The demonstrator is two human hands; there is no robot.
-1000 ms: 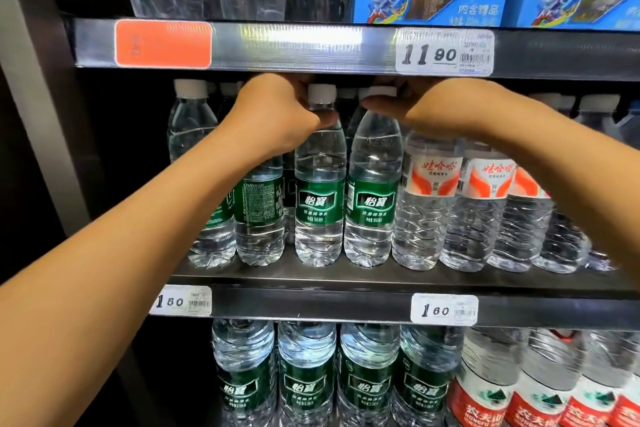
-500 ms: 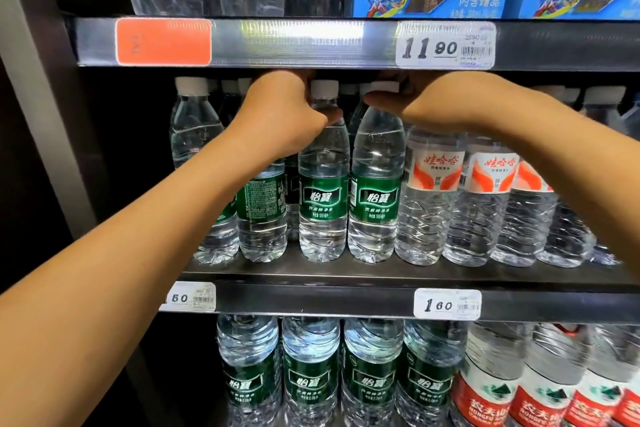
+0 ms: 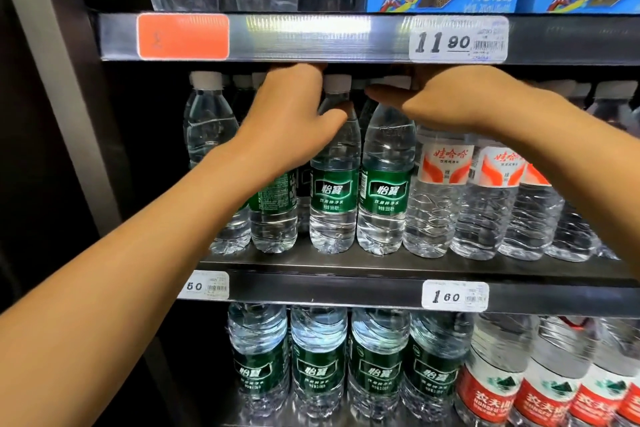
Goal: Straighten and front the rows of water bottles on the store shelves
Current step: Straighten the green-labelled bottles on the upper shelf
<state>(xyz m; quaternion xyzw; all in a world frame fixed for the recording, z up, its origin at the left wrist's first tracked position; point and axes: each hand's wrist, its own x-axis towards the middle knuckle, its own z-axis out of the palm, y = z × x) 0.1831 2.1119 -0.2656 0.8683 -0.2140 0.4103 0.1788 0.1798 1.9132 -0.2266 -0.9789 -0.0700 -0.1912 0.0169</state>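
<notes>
Where bottles (image 3: 334, 177) stand — left hand (image 3: 291, 118) atop.

Two bare forearms, no sleeves in view, left grip (image 3: 291, 121) and right grip (image 3: 450, 100) ungloved, wrists without watch or bands

Fingertips of both hands (image 3: 363, 107) hidden behind bottle necks, orange tag (image 3: 183, 36) unreadable
</notes>
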